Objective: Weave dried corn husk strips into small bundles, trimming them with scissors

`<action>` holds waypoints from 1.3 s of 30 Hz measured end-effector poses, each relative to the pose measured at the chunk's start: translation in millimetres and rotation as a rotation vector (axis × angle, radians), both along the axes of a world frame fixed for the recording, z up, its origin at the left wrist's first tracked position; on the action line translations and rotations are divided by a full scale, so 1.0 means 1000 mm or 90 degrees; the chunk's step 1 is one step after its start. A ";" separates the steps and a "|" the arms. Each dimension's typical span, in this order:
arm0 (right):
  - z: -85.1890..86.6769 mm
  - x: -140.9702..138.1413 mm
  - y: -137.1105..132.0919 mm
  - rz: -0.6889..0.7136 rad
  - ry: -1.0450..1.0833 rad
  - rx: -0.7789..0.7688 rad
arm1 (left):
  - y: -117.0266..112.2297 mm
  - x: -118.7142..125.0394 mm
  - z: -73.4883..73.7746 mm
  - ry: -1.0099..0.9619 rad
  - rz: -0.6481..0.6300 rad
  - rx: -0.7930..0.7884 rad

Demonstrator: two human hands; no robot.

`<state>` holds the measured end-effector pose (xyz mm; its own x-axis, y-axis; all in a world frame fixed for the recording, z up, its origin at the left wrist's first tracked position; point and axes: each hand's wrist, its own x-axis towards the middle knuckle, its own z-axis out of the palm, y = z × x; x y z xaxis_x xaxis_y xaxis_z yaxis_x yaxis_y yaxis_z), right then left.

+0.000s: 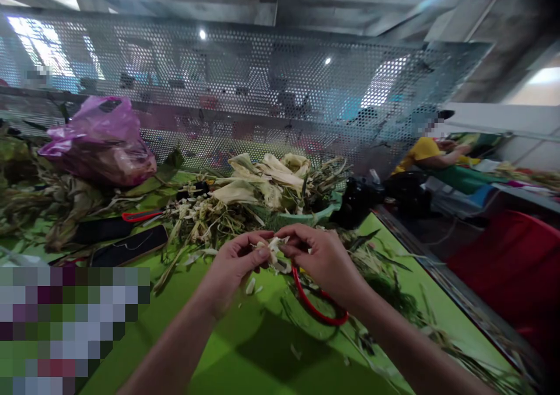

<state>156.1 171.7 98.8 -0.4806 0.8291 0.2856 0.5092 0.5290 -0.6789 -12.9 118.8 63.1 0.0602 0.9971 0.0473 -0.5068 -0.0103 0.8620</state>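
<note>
My left hand (234,264) and my right hand (321,258) meet over a green table (245,348), both pinched on a small pale flower (273,252) with whitish petals. A red loop, perhaps a scissor handle (317,307), hangs below my right hand near the wrist. Small white petal scraps (250,287) lie on the table under my left hand. Behind my hands stands a green basin (306,214) heaped with pale husks and stems.
A pink plastic bag (102,141) sits at the back left among dry leaves. Two dark flat objects (131,244) and red-handled scissors (140,215) lie left of centre. A perforated metal screen (262,86) backs the table. A person in yellow (426,153) works at the right.
</note>
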 end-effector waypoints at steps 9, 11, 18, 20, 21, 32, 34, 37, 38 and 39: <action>0.008 -0.002 -0.009 0.065 0.005 0.025 | 0.001 0.001 -0.003 0.043 -0.018 -0.025; 0.009 -0.001 -0.009 0.082 -0.006 0.027 | 0.002 0.002 -0.004 0.057 -0.015 -0.017; 0.012 0.005 -0.003 0.069 -0.023 0.011 | 0.004 -0.003 -0.006 0.057 0.030 -0.026; 0.012 0.008 0.001 0.055 -0.043 0.021 | 0.004 -0.004 -0.006 0.056 0.037 -0.032; 0.012 0.009 0.003 0.047 -0.053 0.035 | 0.005 -0.005 -0.006 0.051 0.040 -0.032; 0.009 0.003 -0.004 0.035 -0.075 0.157 | 0.001 0.003 -0.004 0.037 0.009 -0.045; 0.009 0.002 -0.006 0.049 -0.053 0.138 | 0.002 0.005 -0.007 0.049 0.006 -0.052; 0.010 0.001 -0.007 0.068 -0.026 0.082 | 0.003 0.007 -0.009 0.067 0.023 -0.051; 0.010 0.000 -0.007 0.071 -0.021 0.059 | 0.004 0.007 -0.008 0.078 0.031 -0.047; 0.010 0.000 -0.008 0.072 -0.020 0.037 | 0.004 0.008 -0.008 0.092 0.039 -0.043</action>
<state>156.0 164.2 109.1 -0.5792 0.7516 0.3156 0.4643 0.6224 -0.6301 -5.2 122.8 55.3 0.0010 0.9997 -0.0244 -0.3775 0.0230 0.9257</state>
